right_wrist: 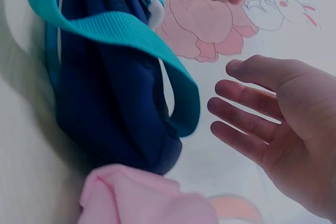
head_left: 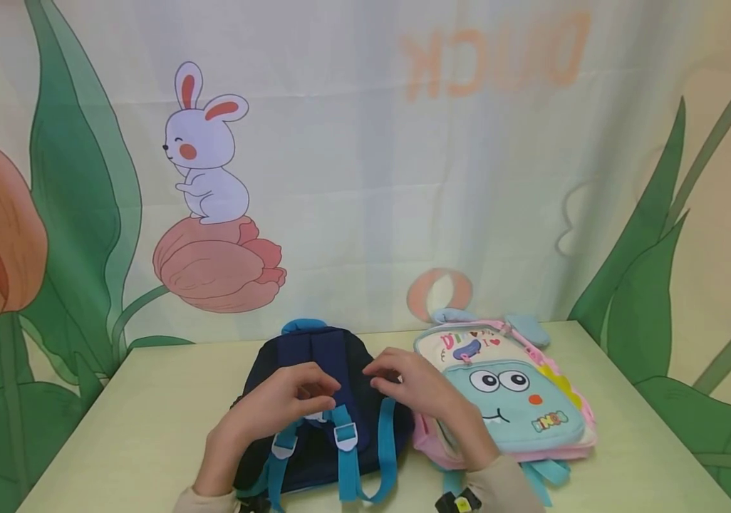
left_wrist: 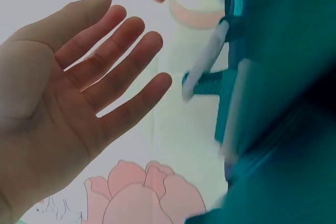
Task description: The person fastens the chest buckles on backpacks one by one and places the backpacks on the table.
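Note:
A navy backpack (head_left: 355, 356) lies on the table, its teal straps (head_left: 387, 442) and white buckles (head_left: 345, 436) facing up. Above its left part hovers my left hand (head_left: 285, 397), fingers loosely bent and holding nothing. My right hand (head_left: 415, 381) is over the bag's right edge, also without anything in it. In the left wrist view the left hand (left_wrist: 89, 93) shows spread fingers, apart from the teal straps beside it. The right wrist view has the right hand (right_wrist: 286, 114) with relaxed fingers, clear of a looped teal strap (right_wrist: 121, 27).
Right of the navy bag lies a pink and light-blue backpack (head_left: 506, 406) with a cartoon face, close against it. Both rest on a pale table (head_left: 147, 427). Behind the table hangs a printed curtain (head_left: 353, 178) with a rabbit and flowers.

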Tool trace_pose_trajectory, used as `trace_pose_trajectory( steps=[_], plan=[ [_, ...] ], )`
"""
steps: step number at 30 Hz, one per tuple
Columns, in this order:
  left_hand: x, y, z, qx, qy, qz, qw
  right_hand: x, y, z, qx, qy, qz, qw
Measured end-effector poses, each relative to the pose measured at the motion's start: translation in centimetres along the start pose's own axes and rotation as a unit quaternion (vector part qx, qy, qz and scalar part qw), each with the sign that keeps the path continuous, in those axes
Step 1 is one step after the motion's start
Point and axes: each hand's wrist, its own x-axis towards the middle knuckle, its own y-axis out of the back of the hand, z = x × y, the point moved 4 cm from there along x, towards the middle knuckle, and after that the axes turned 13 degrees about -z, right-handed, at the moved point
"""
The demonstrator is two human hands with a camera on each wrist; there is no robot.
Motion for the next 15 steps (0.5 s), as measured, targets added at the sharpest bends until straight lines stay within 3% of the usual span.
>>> trace_pose_trajectory(
  steps=[15],
  plan=[
    [2.5, -2.2, 1.5, 0.022, -0.018, -0.004, 0.9996, -2.2, 2.0, 2.2, 0.013, -0.023, 0.02, 0.9994]
  ],
)
